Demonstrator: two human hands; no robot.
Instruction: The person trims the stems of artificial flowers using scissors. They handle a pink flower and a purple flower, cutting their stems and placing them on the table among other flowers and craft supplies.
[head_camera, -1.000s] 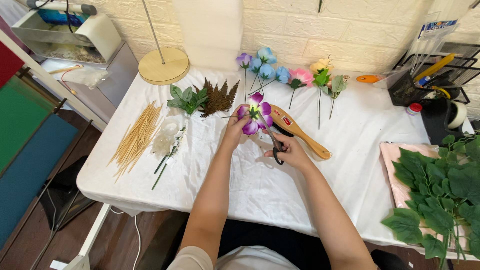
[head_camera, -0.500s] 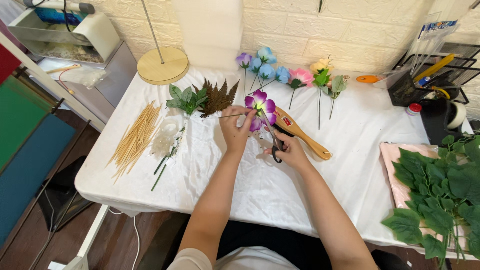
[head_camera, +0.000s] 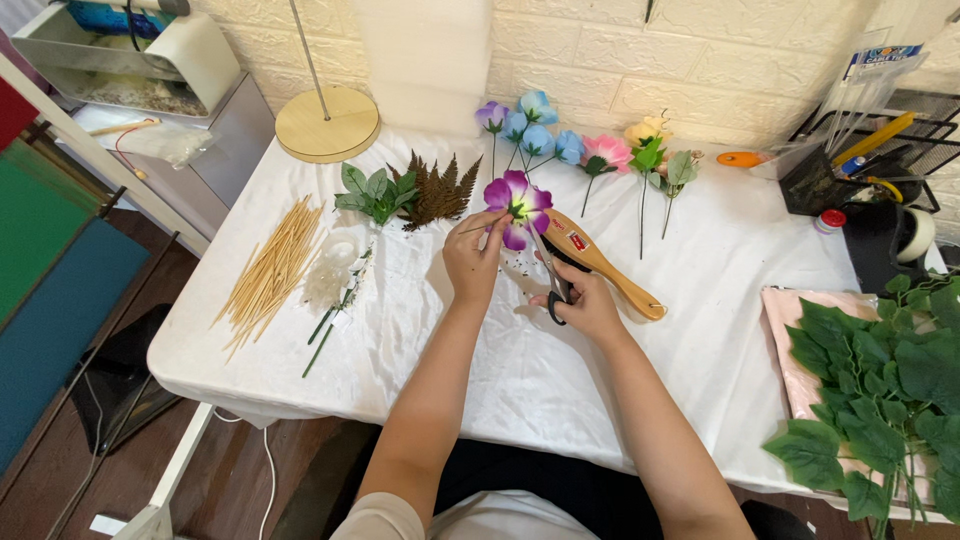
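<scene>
- One view only, from a camera worn on the person's head.
- It looks steeply down and forward over the white-clothed table (head_camera: 560, 400) toward the brick wall (head_camera: 700, 60).
- Both forearms reach in from the bottom edge, at arm's length.

White-painted brick wall (head_camera: 700, 60) runs behind a table under a creased white cloth (head_camera: 560, 390). Dark wood-plank floor (head_camera: 230, 480) lies below (a white cable trails across it). A grey cabinet (head_camera: 215, 160) stands at the left, with green and blue panels (head_camera: 50, 260) alongside; lighting even.
</scene>
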